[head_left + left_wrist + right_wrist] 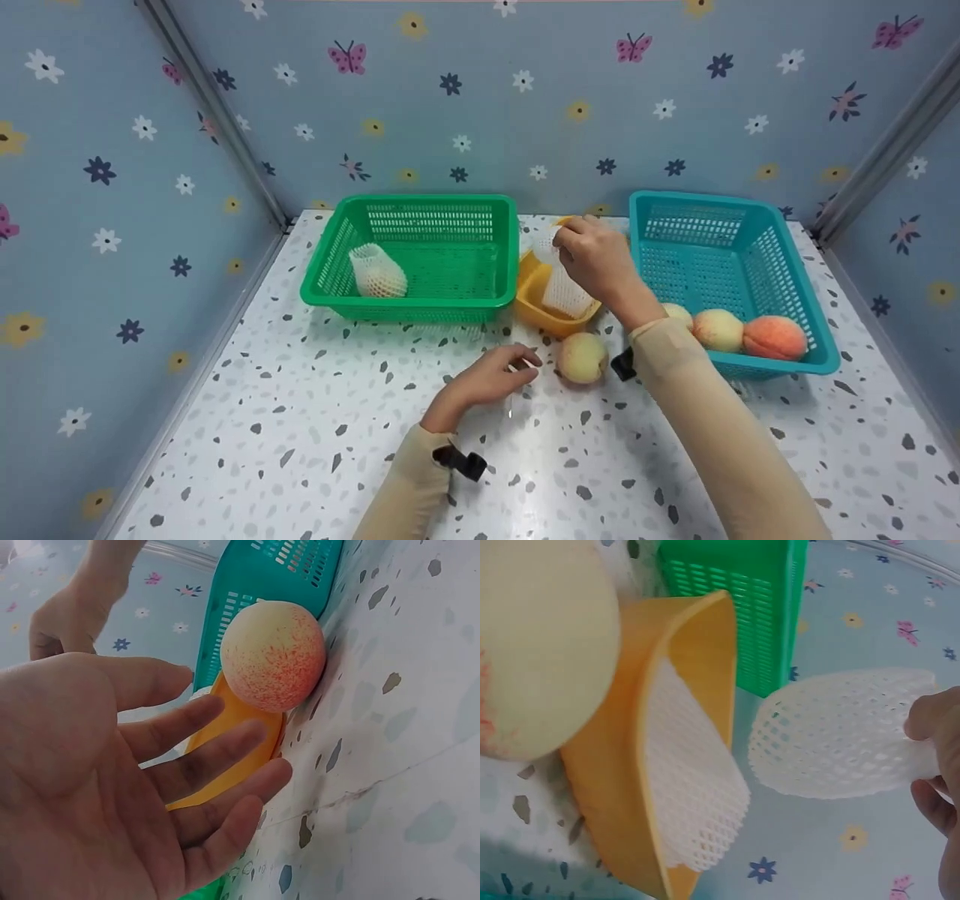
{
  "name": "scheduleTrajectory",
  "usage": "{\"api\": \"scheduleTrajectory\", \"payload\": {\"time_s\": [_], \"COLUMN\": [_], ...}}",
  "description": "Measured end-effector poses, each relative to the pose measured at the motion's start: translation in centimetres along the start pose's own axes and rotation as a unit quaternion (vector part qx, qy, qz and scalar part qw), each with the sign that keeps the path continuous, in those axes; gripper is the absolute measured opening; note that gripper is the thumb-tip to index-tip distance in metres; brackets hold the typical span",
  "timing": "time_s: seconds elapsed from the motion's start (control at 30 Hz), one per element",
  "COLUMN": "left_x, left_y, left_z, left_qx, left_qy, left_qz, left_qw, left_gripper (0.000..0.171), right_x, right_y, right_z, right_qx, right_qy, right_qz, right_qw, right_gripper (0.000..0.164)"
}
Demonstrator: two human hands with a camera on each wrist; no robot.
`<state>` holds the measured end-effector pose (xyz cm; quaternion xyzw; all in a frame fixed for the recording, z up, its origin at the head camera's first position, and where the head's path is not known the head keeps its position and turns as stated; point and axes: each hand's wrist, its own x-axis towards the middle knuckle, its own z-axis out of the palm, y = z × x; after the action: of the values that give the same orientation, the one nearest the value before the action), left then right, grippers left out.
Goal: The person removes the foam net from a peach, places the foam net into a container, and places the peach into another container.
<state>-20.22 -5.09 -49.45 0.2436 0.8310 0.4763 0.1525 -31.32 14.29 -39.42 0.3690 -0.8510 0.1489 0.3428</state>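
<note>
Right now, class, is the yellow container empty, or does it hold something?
Not empty: in the right wrist view, a white net sits inside the yellow container, partly sticking out past its rim.

Both arms on my feed have long, plain tan sleeves, the left sleeve (409, 480) and the right sleeve (739, 427), kinda wrinkly near the cuffs and smoother up the forearm. Left cuff's got a black strap (444, 456) with a chunky little black box (474, 466) poking off it. Right one has a similar black lump (624, 365) on the inner side, can't make out its strap. Bare fingers (232, 746), no markings I can spot.
</note>
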Motion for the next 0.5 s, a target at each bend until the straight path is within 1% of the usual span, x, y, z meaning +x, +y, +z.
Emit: {"api": "scheduleTrajectory", "payload": {"time_s": [0.23, 0.4, 0.5], "left_x": [-0.3, -0.3, -0.2], "left_y": [0.2, 0.1, 0.2], "left_z": [-0.2, -0.3, -0.3], "left_qx": [0.011, 0.02, 0.026], "left_qy": [-0.063, -0.082, -0.093], "left_qz": [-0.012, -0.012, -0.016], "left_qw": [0.9979, 0.9964, 0.9952], "left_gripper": [0.029, 0.03, 0.031], "right_x": [-0.6, -0.8, -0.8], "right_y": [0.4, 0.6, 0.5], "right_z": [1.7, 2.7, 3.2], "right_qx": [-0.012, -0.023, -0.021], "right_qy": [-0.021, -0.031, -0.054], "right_qz": [0.007, 0.007, 0.009], "right_qw": [1.0, 0.999, 0.998], "right_gripper": [0.007, 0.009, 0.009]}}
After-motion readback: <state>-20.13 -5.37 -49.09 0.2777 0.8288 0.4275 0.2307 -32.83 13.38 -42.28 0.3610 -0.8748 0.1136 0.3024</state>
